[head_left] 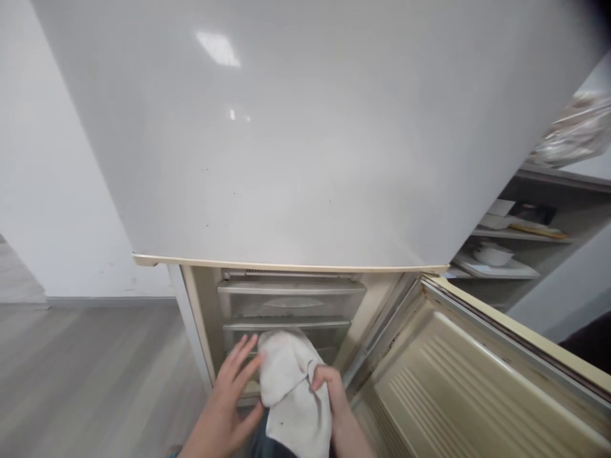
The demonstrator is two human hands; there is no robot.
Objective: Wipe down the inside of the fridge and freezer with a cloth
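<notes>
A crumpled white cloth (296, 388) hangs in front of the opened lower compartment of a fridge. My right hand (331, 397) grips the cloth's right edge, with the thumb on top of it. My left hand (233, 397) is at the cloth's left side, its fingers spread and holding nothing; whether a fingertip touches the cloth I cannot tell. Behind the cloth sit clear drawers (291, 302) inside the compartment, the lower ones partly hidden by the cloth and hands. The lower door (458, 375) is swung out to the right, its ribbed, yellowed inner side showing.
The closed upper fridge door (296, 140) rises directly ahead, its pale lower edge (291, 262) above my hands. To the right, a shelf unit (525, 235) holds a white bowl (494, 254) and other items. A white wall (76, 191) and grey floor (119, 375) lie left.
</notes>
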